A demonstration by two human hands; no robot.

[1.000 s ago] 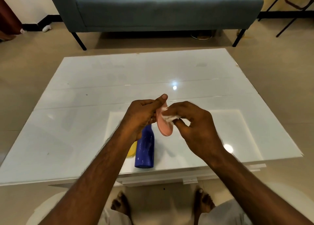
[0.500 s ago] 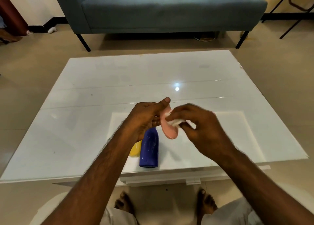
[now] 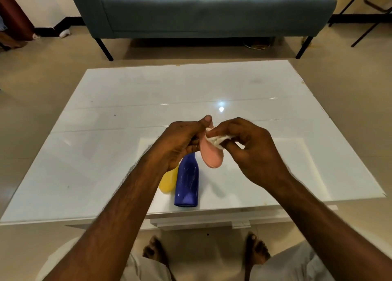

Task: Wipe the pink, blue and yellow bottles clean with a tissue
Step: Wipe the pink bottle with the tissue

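Observation:
My left hand (image 3: pixel 180 141) grips the pink bottle (image 3: pixel 212 156) by its upper part and holds it above the white table (image 3: pixel 118 115), base tilted toward me. A crumpled white tissue (image 3: pixel 216 140) is pinched in my right hand (image 3: pixel 249 151) and pressed against the pink bottle's side. The blue bottle (image 3: pixel 187 182) stands on the table just below my hands. Beside it on the left, the yellow bottle (image 3: pixel 168 183) shows only partly behind my left wrist.
A blue-grey sofa (image 3: pixel 212 11) stands beyond the table's far edge. Black chair legs (image 3: pixel 364 15) show at the back right. My bare feet (image 3: pixel 156 253) rest on the floor under the table's near edge.
The tissue in my right hand has shifted slightly along the pink bottle's side. The view has tilted a little; the blue and yellow bottles stay where they were.

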